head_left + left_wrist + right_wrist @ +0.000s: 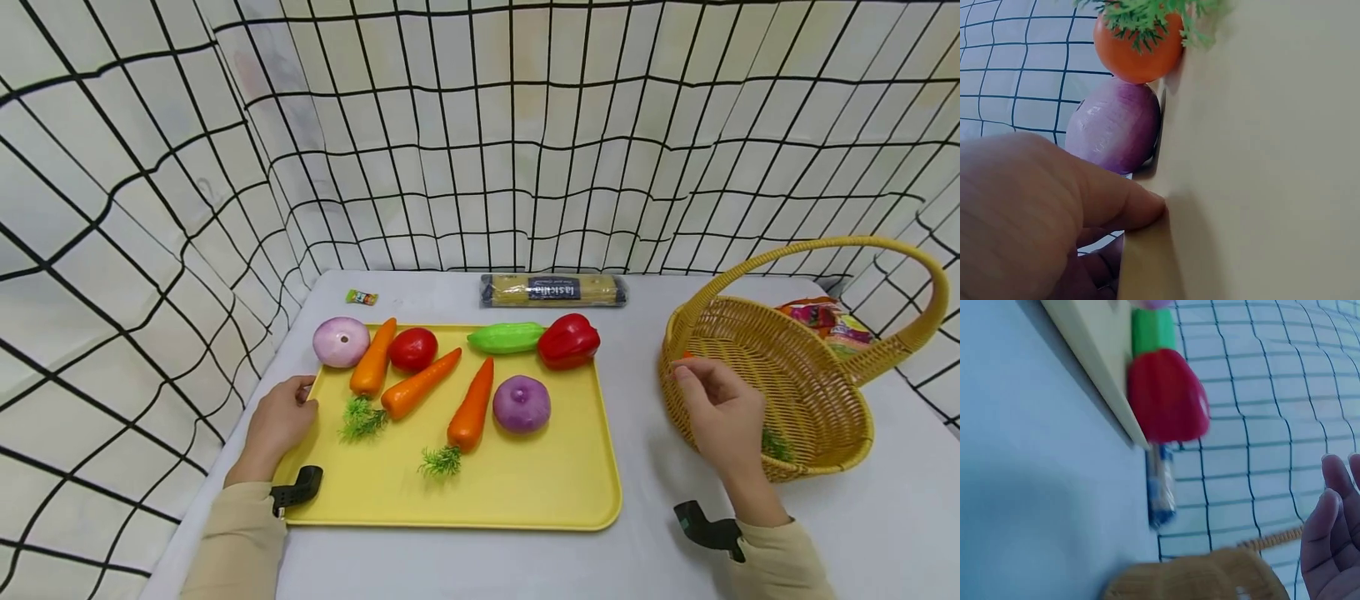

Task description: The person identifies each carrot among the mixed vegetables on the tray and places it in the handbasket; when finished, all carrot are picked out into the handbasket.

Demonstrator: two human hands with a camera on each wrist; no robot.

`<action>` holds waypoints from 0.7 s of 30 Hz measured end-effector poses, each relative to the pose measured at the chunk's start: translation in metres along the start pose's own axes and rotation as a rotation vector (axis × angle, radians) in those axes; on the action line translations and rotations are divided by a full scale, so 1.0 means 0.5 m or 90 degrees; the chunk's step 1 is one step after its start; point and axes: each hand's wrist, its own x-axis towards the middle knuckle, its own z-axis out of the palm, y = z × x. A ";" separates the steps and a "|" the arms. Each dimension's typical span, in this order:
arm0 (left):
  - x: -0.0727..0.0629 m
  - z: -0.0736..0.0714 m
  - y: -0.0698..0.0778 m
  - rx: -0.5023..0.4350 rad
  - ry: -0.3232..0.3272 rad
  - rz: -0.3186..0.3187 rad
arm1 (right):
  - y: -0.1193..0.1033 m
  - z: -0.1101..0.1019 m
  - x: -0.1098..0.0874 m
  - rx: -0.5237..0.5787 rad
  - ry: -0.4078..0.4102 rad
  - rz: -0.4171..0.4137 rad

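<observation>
At the yellow tray (540, 492), my left hand (283, 421) grips the left rim. The left wrist view shows the thumb (1147, 209) pressed on the rim, other fingers outside it. A purple onion (341, 342) sits just beyond that hand. My right hand (722, 412) is over the near left side of the wicker basket (798, 375), its fingers loosely bent and holding nothing. An orange tip (687, 355) peeks out by those fingers, and green leaves (777, 446) show inside the basket; my hand hides what lies between.
The tray bears several carrots (471, 408), a tomato (413, 349), a green vegetable (506, 337), a red pepper (568, 342) and another purple onion (521, 404). Behind it lie a pasta pack (553, 290) and a small packet (362, 297). Colourful bags (825, 321) lie behind the basket.
</observation>
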 end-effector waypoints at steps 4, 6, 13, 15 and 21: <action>0.005 -0.002 0.001 0.001 -0.011 -0.013 | -0.006 0.035 -0.012 0.007 -0.060 0.033; 0.009 -0.003 0.004 -0.006 -0.020 -0.021 | -0.008 0.052 -0.016 0.008 -0.089 0.046; 0.021 -0.018 0.009 -0.022 -0.063 -0.034 | -0.046 0.118 -0.032 -0.018 -0.162 0.018; 0.026 -0.021 0.006 -0.016 -0.070 -0.031 | -0.079 0.134 -0.037 -0.012 -0.178 0.010; 0.035 -0.011 -0.001 -0.014 -0.040 -0.035 | -0.105 0.189 -0.058 0.033 -0.219 0.043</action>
